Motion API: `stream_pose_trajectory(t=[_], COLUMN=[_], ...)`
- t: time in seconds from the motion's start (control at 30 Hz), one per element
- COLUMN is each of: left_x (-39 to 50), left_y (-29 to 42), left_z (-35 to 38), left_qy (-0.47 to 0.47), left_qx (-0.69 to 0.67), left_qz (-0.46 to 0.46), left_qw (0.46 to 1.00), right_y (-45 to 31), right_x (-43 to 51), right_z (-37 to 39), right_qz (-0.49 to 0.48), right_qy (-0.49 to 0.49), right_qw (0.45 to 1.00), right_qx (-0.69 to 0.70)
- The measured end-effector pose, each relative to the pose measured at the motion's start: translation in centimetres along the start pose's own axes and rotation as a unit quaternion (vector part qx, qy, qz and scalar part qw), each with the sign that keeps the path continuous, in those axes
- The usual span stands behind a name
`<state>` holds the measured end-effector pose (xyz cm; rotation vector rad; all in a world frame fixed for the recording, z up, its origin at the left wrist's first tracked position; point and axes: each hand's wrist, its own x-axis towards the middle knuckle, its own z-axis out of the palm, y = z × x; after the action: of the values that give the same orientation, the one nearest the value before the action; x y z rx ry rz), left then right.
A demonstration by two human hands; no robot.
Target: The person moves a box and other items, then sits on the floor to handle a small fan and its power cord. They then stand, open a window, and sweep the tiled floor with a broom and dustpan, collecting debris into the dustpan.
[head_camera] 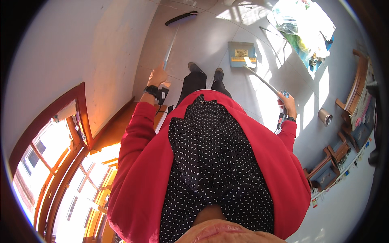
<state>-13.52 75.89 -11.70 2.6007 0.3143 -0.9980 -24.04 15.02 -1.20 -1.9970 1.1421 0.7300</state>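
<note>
My left hand [157,76] is closed around the handle of a broom [181,18], whose dark-bristled head rests on the floor at the upper left. On the other side, my right hand [286,101] grips the long handle of a dustpan [242,48]. The pan, bluish with a yellow comb-like strip, lies on the tiles ahead of my right foot. A pale scrap or patch of light shows at its near edge; I cannot tell which. Black devices with cables sit at both wrists.
A table [306,59] loaded with plastic bags stands at the upper right. A small bin [325,117] is on the floor to the right, near wooden chairs [354,88]. A wall [100,45] rises at the left, with a wooden-framed window [45,152] lower down. Bright sun falls across the floor.
</note>
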Motion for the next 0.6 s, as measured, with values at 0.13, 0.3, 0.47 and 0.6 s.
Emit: stream_pose_trajectory(t=[0.13, 0.3, 0.47, 0.6], left_x=[-7.1, -13.5, -14.9, -9.5], left_y=[-0.9, -1.9, -1.9, 0.4], left_z=[0.5, 0.5, -1.6, -1.8], left_qy=[-0.065, -0.015, 0.015, 0.026], left_qx=[-0.006, 0.006, 0.027, 0.062], left_qz=[-0.034, -0.021, -0.009, 0.024], left_qw=[0.997, 1.000, 0.999, 0.997], right_y=[1.4, 2.0, 2.3, 2.1], right_x=[0.2, 0.7, 1.1, 0.5], right_z=[-0.4, -0.5, 0.3, 0.6], right_qz=[-0.025, -0.025, -0.051, -0.072], right_qy=[-0.035, -0.067, -0.042, -0.031], right_qw=[0.999, 0.997, 0.997, 0.997], right_qx=[0.006, 0.027, 0.035, 0.015])
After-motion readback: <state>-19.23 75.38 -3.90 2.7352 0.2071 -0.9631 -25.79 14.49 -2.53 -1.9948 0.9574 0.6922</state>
